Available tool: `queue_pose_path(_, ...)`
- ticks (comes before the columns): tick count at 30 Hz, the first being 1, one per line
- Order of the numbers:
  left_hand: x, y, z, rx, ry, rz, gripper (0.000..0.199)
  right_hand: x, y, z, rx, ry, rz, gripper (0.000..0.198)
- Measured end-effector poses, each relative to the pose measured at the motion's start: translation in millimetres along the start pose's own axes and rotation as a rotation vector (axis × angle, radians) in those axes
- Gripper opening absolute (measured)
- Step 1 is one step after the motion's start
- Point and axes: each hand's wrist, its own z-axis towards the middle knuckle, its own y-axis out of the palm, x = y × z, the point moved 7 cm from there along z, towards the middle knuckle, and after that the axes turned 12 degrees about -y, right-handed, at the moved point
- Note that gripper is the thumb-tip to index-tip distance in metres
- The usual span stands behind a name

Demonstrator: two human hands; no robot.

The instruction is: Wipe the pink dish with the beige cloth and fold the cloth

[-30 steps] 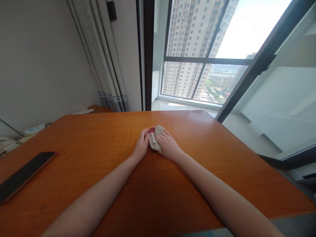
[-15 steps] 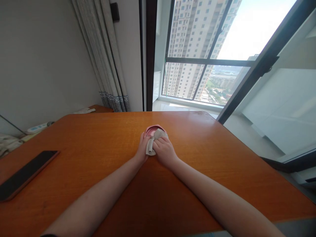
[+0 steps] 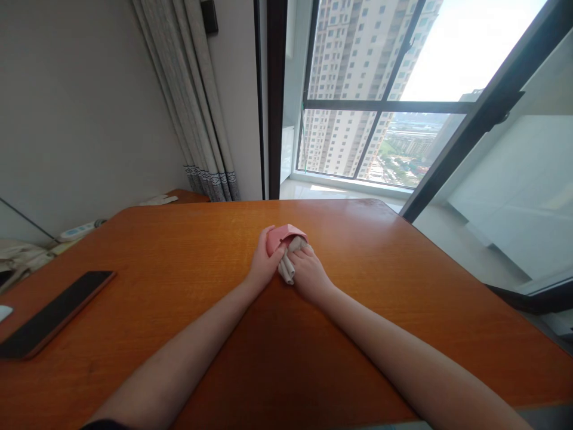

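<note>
Over the middle of the wooden table (image 3: 188, 239), my left hand (image 3: 263, 263) is wrapped round the left side of a small pink bowl (image 3: 287, 232) with faceted sides. The bowl is tipped, so much of its outer wall faces up and its opening points towards me. A crumpled pale grey cloth (image 3: 287, 270) is bunched in my right hand (image 3: 311, 276), which presses it against the bowl's near right part. One end of the cloth hangs down between my hands. My right fingertips and the bowl's inside are mostly hidden.
To the left lies a long dark flat slab (image 3: 58, 310) with a reddish edge. A small white object (image 3: 4, 312) sits at the left border. Beyond the table are a grey curtain (image 3: 188, 101) and a large window (image 3: 358, 137); a white remote-like thing (image 3: 78, 230) rests past the left edge.
The bowl has been turned over in my hands, from showing its inside to showing its outer wall. Both hands have shifted slightly right with the cloth. The view has moved a little left.
</note>
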Motion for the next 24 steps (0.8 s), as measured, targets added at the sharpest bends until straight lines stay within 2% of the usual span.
queue_pose_path(3,7.7,-1.1,-11.5,0.129,0.010,0.008,0.055,-0.3,-2.9,-1.7,0.075,0.063,0.036,0.019)
queue_pose_path(6,5.8,-1.8,-11.5,0.149,-0.003,0.021,0.046,2.1,-1.3,-0.8,0.039,0.077,0.075,0.017)
queue_pose_path(9,-0.9,-5.4,1.1,0.089,-0.024,0.075,0.044,2.6,2.1,1.9,-0.060,-0.024,0.122,0.012)
queue_pose_path(13,-6.0,-10.4,22.2,-0.068,-0.070,0.135,0.045,-0.7,0.5,4.0,-0.102,-0.166,0.141,0.017)
queue_pose_path(17,6.2,-8.9,28.6,-0.213,-0.038,0.182,0.049,-3.2,3.1,4.3,-0.132,-0.086,0.024,0.015)
queue_pose_path(19,15.1,-5.4,25.3,-0.239,-0.006,0.211,0.048,-5.2,3.3,3.7,-0.127,-0.045,-0.004,0.014)
queue_pose_path(21,22.2,-3.5,19.3,-0.191,0.007,0.191,0.047,-6.6,0.7,3.0,-0.096,-0.033,-0.015,0.014)
queue_pose_path(24,28.4,-3.1,5.1,-0.026,0.020,0.080,0.054,-3.8,-8.3,1.1,-0.004,0.011,-0.036,0.016)
